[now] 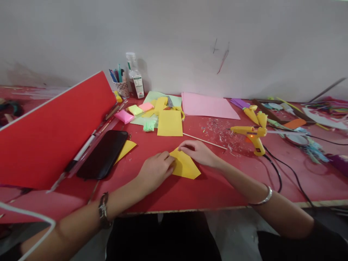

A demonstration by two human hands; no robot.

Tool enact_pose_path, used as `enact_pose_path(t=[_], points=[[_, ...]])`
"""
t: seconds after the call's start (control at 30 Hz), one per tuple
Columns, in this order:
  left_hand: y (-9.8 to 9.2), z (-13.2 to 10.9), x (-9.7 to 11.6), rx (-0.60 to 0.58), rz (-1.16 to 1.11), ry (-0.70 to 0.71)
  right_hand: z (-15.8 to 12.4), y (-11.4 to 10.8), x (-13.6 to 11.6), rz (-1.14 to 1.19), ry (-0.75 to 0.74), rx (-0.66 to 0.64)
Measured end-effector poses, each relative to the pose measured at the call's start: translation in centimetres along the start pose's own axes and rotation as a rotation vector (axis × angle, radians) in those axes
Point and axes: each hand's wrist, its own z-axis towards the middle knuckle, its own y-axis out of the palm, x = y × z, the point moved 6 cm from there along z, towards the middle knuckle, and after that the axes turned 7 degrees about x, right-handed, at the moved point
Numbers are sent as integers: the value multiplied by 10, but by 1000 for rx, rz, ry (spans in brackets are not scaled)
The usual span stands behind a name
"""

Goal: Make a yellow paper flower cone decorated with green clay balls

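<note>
A folded piece of yellow paper (186, 167) lies on the red table (206, 188) in front of me. My left hand (155, 170) rests on its left edge, fingers curled and pressed down on the paper. At the paper's top corner my right hand (198, 151) pinches and presses the fold with bent fingers. A thin wooden stick (204, 141) lies just beyond my right hand. Another yellow sheet (170, 123) lies flat farther back.
A black phone (104, 154) and a yellow scrap (125, 149) lie to the left, beside a raised red board (51, 130). A yellow glue gun (251, 136) with a black cable stands to the right. Pink paper (208, 106), a pen cup (121, 87) and a bottle (135, 76) sit at the back.
</note>
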Motion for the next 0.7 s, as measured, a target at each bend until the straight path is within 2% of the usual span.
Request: enact_pose_path(t=[0.13,0.3,0.43,0.57,0.7], points=[[1,3,-1,25,135,-54,4,5,9,-20,71,45],[4,4,-2,-13,207,-76,-2,8,14,-78,115,103],[6,5,0,-35,219,-64,-6,9,10,-147,110,144],[5,7,3,-53,208,-45,-8,11,4,-311,42,181],[6,8,6,-89,218,-52,-10,15,3,-437,8,158]])
